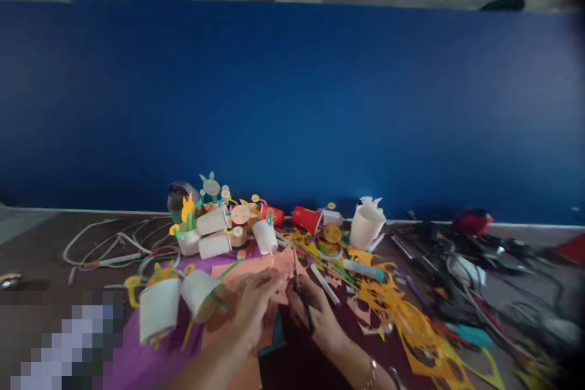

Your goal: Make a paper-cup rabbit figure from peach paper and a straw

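My right hand [322, 320] is closed round the dark handles of a pair of scissors [296, 271], whose blades point up and away from me. The blades lie against a piece of salmon-coloured paper [284, 262]. Closed on that paper from the other side is my left hand [256, 301], its fingertips close to the blades. Under my left hand spreads a larger salmon sheet [228, 347], partly covered by my forearm. Whether the scissor blades are apart is too blurred to tell.
White paper cups with paper animal cut-outs [159, 311] stand and lie at the left. Red cups [306, 218] lie by the blue wall [292, 103]. Yellow paper scraps [415, 329], a glue stick [363, 269] and a white cup [366, 225] are at the right. Cables [119, 250] lie on both sides.
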Demonstrator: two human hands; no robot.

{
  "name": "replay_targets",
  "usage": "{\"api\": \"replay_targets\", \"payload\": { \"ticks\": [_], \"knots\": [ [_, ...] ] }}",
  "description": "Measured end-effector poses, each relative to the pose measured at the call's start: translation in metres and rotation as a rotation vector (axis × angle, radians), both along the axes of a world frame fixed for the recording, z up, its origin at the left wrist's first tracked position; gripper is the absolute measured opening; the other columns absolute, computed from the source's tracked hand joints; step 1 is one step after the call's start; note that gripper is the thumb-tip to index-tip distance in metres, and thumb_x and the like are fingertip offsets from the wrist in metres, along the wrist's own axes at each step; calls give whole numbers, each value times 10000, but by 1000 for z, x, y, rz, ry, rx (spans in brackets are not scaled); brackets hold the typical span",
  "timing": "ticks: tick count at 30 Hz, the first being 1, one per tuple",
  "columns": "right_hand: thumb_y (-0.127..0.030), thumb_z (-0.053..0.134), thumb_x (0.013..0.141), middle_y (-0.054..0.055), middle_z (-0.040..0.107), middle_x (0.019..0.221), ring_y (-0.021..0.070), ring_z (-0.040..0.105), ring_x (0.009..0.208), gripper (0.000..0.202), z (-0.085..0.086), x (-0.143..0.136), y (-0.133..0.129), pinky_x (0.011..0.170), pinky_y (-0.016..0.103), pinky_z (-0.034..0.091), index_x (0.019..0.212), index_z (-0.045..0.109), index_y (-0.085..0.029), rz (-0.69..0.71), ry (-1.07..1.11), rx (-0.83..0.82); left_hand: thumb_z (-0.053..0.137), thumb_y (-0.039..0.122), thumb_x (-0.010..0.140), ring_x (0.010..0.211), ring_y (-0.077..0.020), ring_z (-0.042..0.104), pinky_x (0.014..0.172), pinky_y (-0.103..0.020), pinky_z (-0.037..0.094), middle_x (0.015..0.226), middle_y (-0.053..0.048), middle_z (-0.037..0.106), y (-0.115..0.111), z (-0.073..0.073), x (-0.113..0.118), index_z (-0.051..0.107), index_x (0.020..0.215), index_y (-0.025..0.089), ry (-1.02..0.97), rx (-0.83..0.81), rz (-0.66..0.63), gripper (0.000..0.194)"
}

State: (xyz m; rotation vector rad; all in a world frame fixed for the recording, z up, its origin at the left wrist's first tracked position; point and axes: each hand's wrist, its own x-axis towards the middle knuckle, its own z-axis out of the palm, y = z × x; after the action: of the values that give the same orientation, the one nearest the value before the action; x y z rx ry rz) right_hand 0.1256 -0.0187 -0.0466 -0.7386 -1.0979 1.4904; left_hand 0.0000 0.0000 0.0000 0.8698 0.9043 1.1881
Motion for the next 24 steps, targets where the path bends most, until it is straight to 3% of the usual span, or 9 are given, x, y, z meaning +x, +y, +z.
{"api": "replay_targets", "payload": {
  "ticks": [11,24],
  "knots": [
    [-489,688,736,-101,328,500,41,248,416,395,13,-3,-1,390,180,202,710,419,-202,-50,-98,-19,738,292,664,564,-99,454,579,-197,347,525,35,506,4,-8,-2,559,510,151,2,32,1,275],
    [-515,656,754,-108,320,479,36,247,392,382,10,-1,1,374,176,194,735,452,-192,-51,-161,-17,733,287,672,603,-117,463,612,-225,354,553,24,510,9,-13,-6,541,529,160,-6,55,-2,270]
  ]
}}
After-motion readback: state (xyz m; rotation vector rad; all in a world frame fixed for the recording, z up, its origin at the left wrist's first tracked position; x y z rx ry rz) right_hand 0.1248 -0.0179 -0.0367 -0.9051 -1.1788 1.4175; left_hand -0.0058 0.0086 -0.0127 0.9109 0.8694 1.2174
